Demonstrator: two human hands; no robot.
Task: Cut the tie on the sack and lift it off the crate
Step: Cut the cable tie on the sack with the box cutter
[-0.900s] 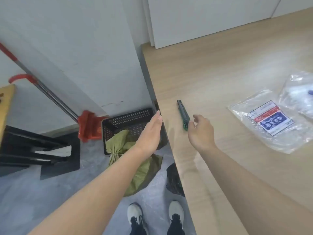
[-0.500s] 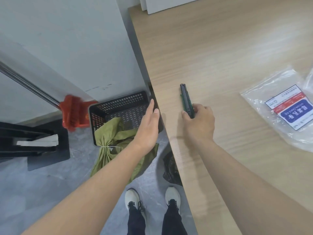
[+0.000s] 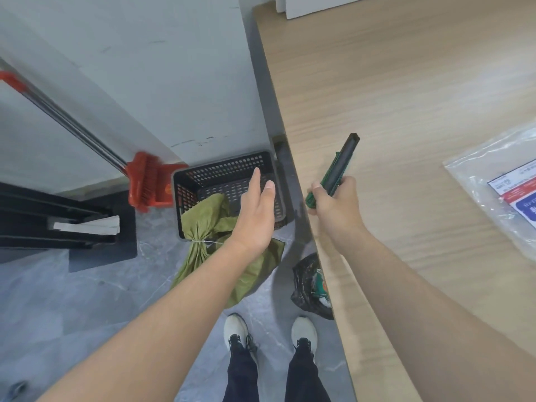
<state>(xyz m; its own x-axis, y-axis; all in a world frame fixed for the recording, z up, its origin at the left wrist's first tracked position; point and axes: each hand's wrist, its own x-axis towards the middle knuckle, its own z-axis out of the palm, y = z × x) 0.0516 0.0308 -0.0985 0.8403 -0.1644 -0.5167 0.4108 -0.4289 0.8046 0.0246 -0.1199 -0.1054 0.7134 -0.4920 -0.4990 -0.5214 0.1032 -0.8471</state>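
The olive-green woven sack (image 3: 203, 216) lies on the floor, draped over the near rim of a black perforated plastic crate (image 3: 226, 169), its upper part inside the crate and its lower part spilling out toward 6 o'clock on the grey marbled floor (image 3: 72, 300). A thin white tie (image 3: 203, 241) cinches the sack's neck just at the crate's near edge.

The left hand (image 3: 255, 216) hangs over the sack at its 3 o'clock side, fingers straight and together, holding nothing. Whether it touches the cloth cannot be told.

At 3 o'clock of that hand, the right hand (image 3: 333, 207) is curled tight round the lower end of a green and black utility knife (image 3: 339, 166). The knife's black end points toward 1 o'clock above the edge of the light wooden tabletop (image 3: 406, 82).

At 9 o'clock of the crate, touching its corner, stands a red brush head on a metal pole (image 3: 145, 178), and further out a black stand (image 3: 43, 216). A crumpled black plastic bag (image 3: 310, 285) sits at 4 o'clock of the sack, against the table's side. 2 white shoes (image 3: 237, 332) stand at 6 o'clock. A clear plastic pouch with a red and blue label (image 3: 507, 192) lies on the tabletop at the far 3 o'clock edge.
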